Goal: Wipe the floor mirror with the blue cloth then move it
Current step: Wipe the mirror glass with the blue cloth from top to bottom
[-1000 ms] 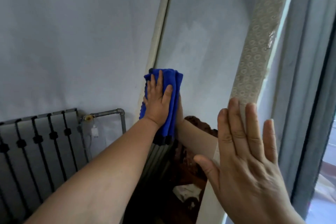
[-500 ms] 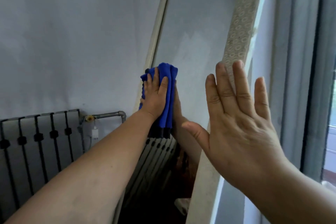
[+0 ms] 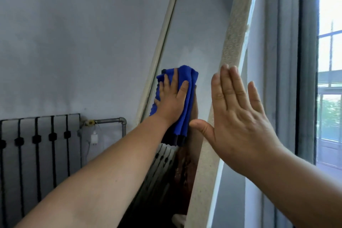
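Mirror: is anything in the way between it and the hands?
Only the blue cloth, which the left hand presses flat on the floor mirror. Nothing visible stands between the open right hand and its frame.

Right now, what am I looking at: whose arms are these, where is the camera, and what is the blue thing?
No machine here: these are a person's bare arms, filmed by a camera worn on their head. The left hand presses a folded blue cloth flat against the glass of a tall floor mirror. The right hand is open, fingers straight, by the mirror's right frame; whether it touches is unclear. A radiator stands left, a curtain and window right.
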